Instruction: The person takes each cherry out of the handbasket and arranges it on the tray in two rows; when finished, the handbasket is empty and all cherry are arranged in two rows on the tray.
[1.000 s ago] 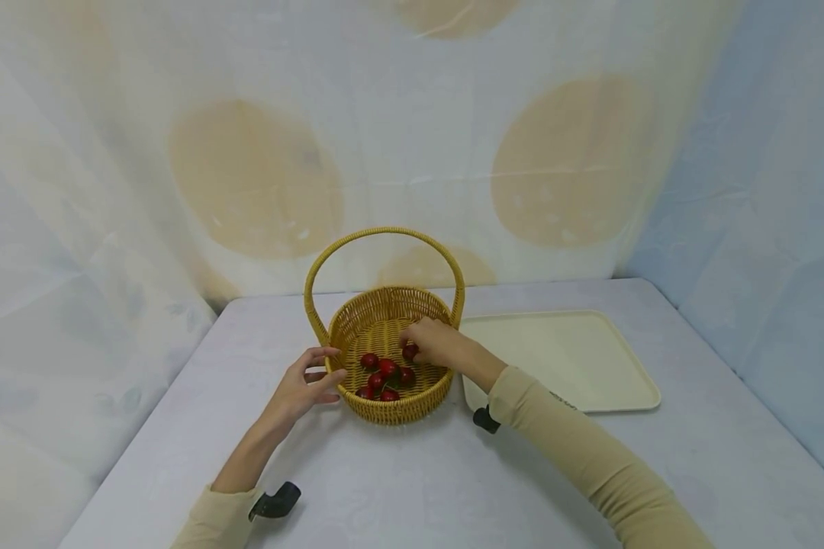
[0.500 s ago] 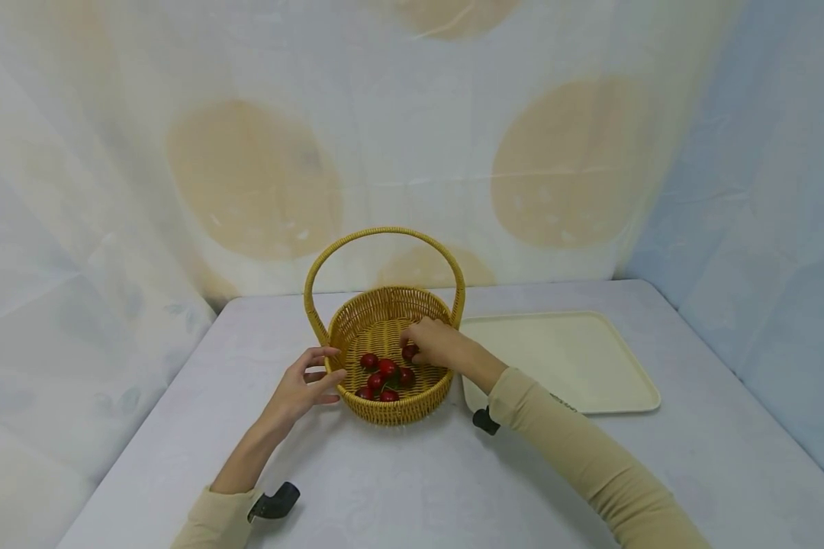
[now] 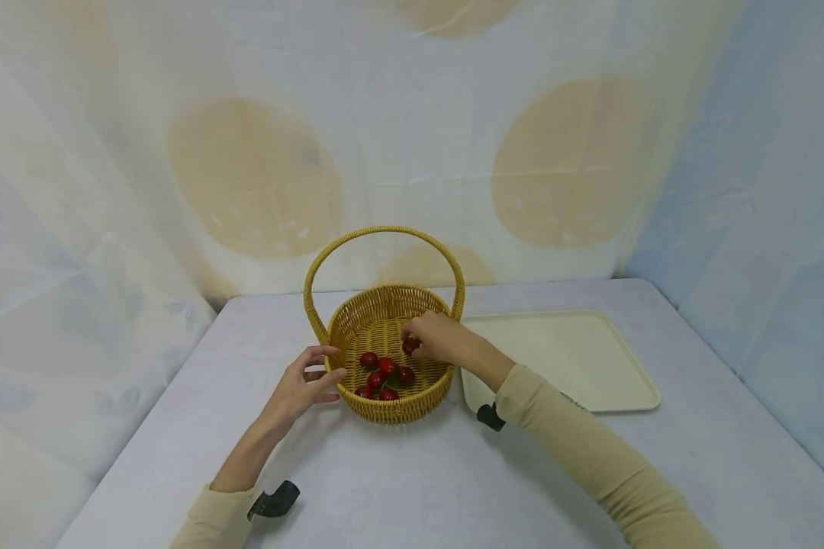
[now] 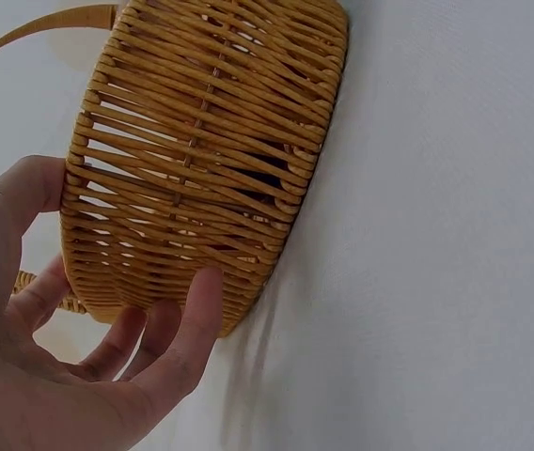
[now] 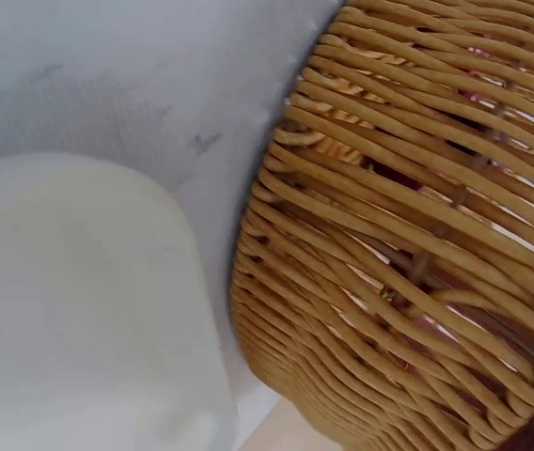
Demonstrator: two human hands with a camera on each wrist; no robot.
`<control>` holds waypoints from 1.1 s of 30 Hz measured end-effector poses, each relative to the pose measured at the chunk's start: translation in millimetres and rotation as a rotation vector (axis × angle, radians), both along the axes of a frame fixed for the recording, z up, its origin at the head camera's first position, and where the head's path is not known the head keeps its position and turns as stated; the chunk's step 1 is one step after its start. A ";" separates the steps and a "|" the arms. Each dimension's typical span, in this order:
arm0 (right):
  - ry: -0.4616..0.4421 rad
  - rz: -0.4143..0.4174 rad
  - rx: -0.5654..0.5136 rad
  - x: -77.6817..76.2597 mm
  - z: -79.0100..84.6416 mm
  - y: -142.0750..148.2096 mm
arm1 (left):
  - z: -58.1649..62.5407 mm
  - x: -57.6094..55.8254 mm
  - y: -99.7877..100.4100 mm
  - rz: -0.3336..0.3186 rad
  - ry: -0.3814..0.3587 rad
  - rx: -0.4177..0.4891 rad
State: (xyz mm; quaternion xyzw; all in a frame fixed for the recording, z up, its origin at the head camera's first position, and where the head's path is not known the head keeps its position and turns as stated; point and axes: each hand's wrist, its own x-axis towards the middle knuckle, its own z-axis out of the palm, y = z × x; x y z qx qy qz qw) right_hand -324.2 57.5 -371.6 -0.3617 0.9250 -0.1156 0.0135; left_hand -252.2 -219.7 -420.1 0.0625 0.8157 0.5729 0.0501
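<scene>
Basket (image 3: 391, 413): yellow-brown wicker, round, upright on the worktop (image 3: 398, 488); the arched handle (image 3: 386, 229) stands raised over it.
Left hand (image 3: 305, 383): at the basket's left side, thumb and forefinger over the rim, the remaining fingers against the outer wall, as the left wrist view confirms.
Left grip: clamped on the basket rim.
Right hand (image 3: 439, 335): reaches over the right rim into the bowl of the basket, palm down.
Right grip: fingertips together on one cherry.
Held cherry (image 3: 410, 347): dark red, glossy, within the right half of the basket; contact with the woven base cannot be confirmed, the fingers partly covering it.
Loose cherries (image 3: 387, 367): red to dark red, clustered on the base towards the near side, several touching; a bit of green stem shows among them.
Tray (image 3: 570, 354): cream, rectangular with rounded corners, lying flat to the right of the basket and just beside it; dark lettering by the near edge, partly covered by the right sleeve (image 3: 590, 450).
Wrist fittings (image 3: 275, 502): black, one at each beige cuff.
Backdrop (image 3: 419, 137): pale cloth, with large tan round patches behind the worktop.
</scene>
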 end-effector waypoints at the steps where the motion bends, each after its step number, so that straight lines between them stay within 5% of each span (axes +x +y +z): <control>1: 0.002 0.000 0.004 0.4 1.7 0.6 | -0.3 0.0 0.0 -0.001 0.000 0.000; 12: -0.003 -0.034 -0.054 9.5 26.1 13.8 | 0.1 0.0 -1.1 0.005 -0.007 -0.001; 33: 0.066 -0.032 -0.156 51.8 64.4 57.6 | 1.5 2.5 -0.5 0.002 -0.008 0.000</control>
